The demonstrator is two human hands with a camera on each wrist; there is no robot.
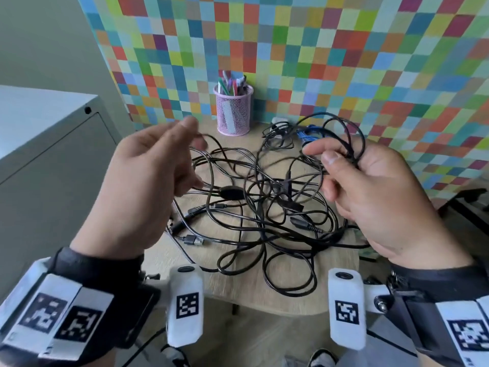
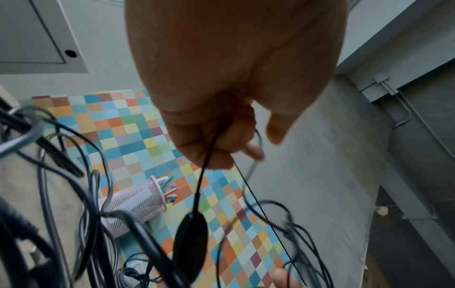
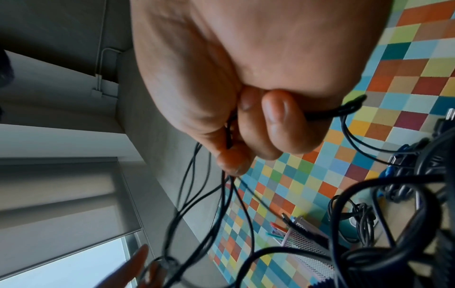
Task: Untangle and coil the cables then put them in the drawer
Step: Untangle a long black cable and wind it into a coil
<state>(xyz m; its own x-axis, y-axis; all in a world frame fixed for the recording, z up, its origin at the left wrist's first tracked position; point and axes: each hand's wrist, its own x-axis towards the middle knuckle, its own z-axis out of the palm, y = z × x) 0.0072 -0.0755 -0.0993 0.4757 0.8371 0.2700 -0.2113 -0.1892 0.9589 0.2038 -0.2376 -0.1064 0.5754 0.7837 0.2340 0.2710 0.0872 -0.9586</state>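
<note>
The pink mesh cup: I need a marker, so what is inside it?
The pink mesh cup holds several coloured pens, tips poking above the rim. Their lower parts and the bottom are blurred behind the mesh.

Soft, even daylight, perhaps from the window (image 3: 61, 259); my left hand (image 1: 148, 186) blurs, wrist views bend at edges.

Cable tangle (image 1: 264, 207) fills table (image 1: 291, 300); pen cup (image 1: 233, 112) behind.

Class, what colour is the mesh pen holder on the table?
Pink mesh pen holder, clearest in the head view.
</note>
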